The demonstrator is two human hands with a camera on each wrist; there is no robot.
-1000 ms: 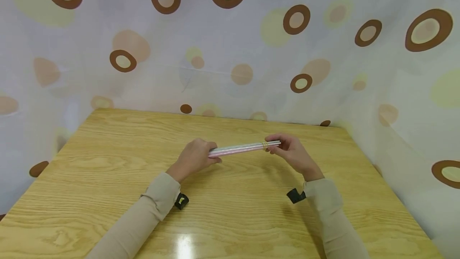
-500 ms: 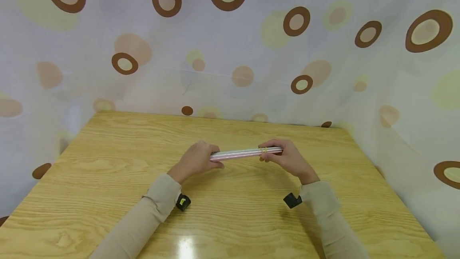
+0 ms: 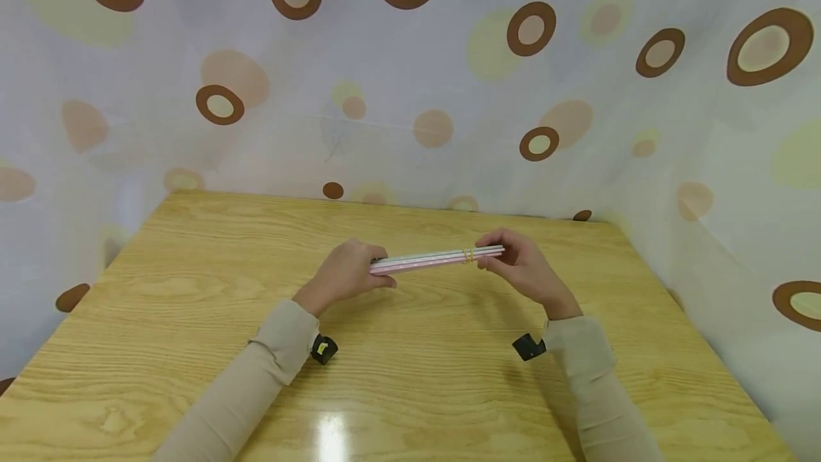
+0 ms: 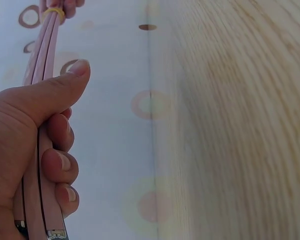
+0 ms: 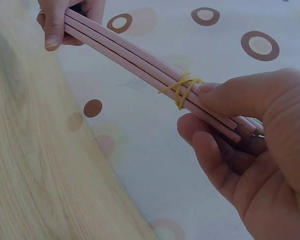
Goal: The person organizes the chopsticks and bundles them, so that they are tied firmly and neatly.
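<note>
A bundle of pink and pale chopsticks [image 3: 423,260] is held level above the table, between both hands. My left hand [image 3: 343,273] grips it at the thicker end; in the left wrist view, fingers and thumb wrap round the sticks, whose butts show silvery trim. Toward the thin end, a yellow rubber band [image 5: 182,90] loops round the bundle, its strands crossing. My right hand [image 3: 522,269] pinches the thin tips just beyond the band, and in the right wrist view the thumb [image 5: 240,97] lies on the sticks with its tip at the band. Part of the tips hides behind the fingers.
A wood-grain table [image 3: 410,376] spreads beneath both hands. Behind it and at the sides hangs a pale cloth [image 3: 385,77] with brown rings and soft dots. Each wrist carries a small black camera, such as the one at the right wrist [image 3: 529,348].
My right hand moved left over the rubber band, then back right to the tips, leaving the band exposed beside its fingertips. My left hand keeps its grip throughout.
</note>
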